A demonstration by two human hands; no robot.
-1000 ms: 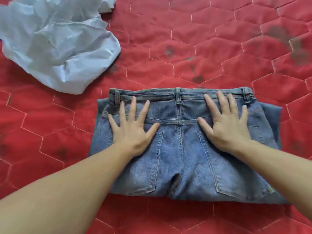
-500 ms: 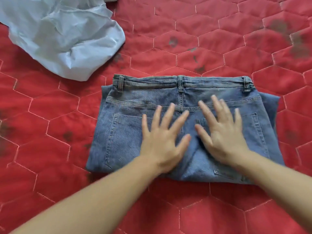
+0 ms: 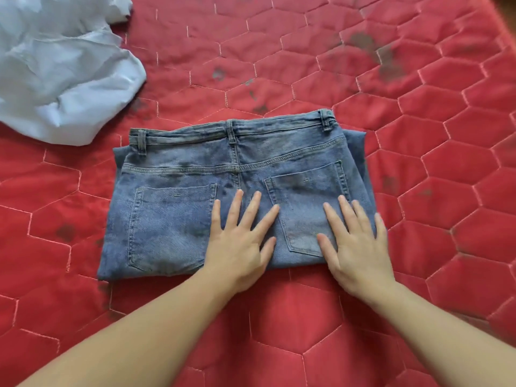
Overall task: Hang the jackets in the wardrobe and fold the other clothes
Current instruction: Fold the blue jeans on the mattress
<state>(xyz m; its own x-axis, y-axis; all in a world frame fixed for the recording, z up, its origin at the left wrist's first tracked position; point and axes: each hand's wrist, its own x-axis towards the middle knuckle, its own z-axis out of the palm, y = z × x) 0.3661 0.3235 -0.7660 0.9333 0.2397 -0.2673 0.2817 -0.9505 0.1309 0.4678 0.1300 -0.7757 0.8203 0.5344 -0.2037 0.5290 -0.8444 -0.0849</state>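
- Cloth (image 3: 55, 79), pale blue-white and crumpled, lies at the far left on the quilt, well apart from the jeans.
- Quilt (image 3: 418, 135), red with stitched hexagons and dark smudges, covers the whole surface.
- Jeans (image 3: 173, 219), blue denim, lie folded in the middle of the quilt, back side up, waistband on the far edge and two back pockets showing.
- Left hand (image 3: 237, 244) rests flat on the jeans near the centre seam, fingers straight and spread, gripping nothing; its wrist lies past the near fold.
- Right hand (image 3: 357, 247) lies flat on the right back pocket, fingers straight and close together, also holding nothing.
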